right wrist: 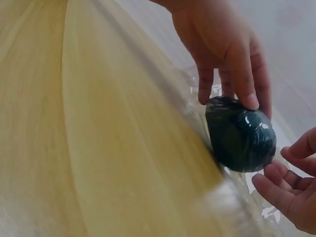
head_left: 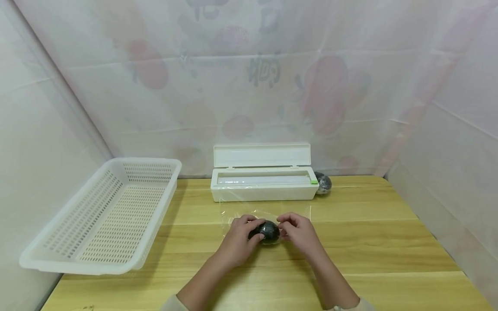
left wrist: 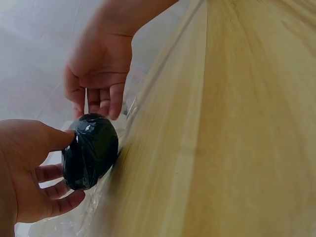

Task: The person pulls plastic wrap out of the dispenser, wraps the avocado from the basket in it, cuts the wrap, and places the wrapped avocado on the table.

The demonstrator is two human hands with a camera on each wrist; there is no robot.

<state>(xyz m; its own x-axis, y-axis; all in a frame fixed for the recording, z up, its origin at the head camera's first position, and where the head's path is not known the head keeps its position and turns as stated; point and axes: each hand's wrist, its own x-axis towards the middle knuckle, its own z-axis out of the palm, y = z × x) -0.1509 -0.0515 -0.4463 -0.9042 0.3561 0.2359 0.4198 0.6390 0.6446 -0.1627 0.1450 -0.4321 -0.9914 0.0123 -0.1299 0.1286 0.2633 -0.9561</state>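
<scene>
"Hidden?"
"Partly, by the film dispenser [head_left: 268, 193]: dark wrapped ball [head_left: 325, 184], far right. Impossible to tell: grip of right fingers [head_left: 289, 216]."
"Left fingers [head_left: 253, 224]?"
"Grasping dark avocado-like fruit [head_left: 271, 232], near middle of wooden tabletop [head_left: 373, 250]; printed curtain [head_left: 241, 99] beyond."

I'm in a little nook with pale cloth at the back [head_left: 233, 103], on the left side [head_left: 43, 112] and on the right side [head_left: 463, 151]. The back cloth has creases, faded red shapes [head_left: 148, 65] like fruit, and faded letters [head_left: 264, 71]. A wooden table [head_left: 389, 250] sits close to it. The white basket [head_left: 78, 268] full of holes and the long white box [head_left: 264, 193] with clear film [head_left: 229, 211] by it are kitchen sorts of things. I can't tell if it's in a home or a shop.
</scene>
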